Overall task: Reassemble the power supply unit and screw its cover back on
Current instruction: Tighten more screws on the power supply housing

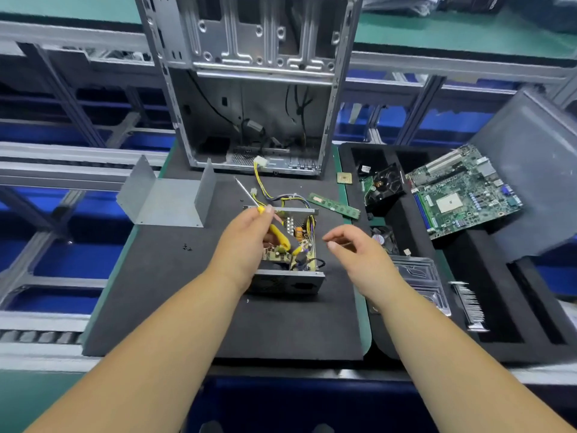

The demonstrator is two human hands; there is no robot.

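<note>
**PSU still open, driver in hand, cover not yet fitted**

Step in hand: internals phase, by my reading. The power supply unit [288,245] sits mid-mat on the black foam mat [187,307], its top open, circuit board and yellow wiring exposed. Its cable bundle trails off the far side toward the empty computer case [256,89] standing upright at the far edge of the mat. The U-shaped metal cover [168,201] lies to the far left of the unit, well apart from it, open side up. A few small dark screws [186,246] lie on the mat left of the unit, near the cover.

Left hand [246,242]: reaches in over the unit's left side, fingers curled round the yellow handle of a screwdriver [249,195]; the shaft points up and away to the far left, tip off any screw. So the tool is carried, not driving.

Right hand [356,254]: hovers just right of the unit, fingers loosely curled, thumb and forefinger close together. Whether they pinch a screw I cannot tell; nothing plainly shows between them.

Next move, as a judgement: seat the board and tuck the wires clear of the rim, then bring the cover over and align its holes before fetching screws.

Right of the mat: black tray [499,323] holding a motherboard [462,195]; a RAM stick [334,206] lies at the mat's right edge.
</note>
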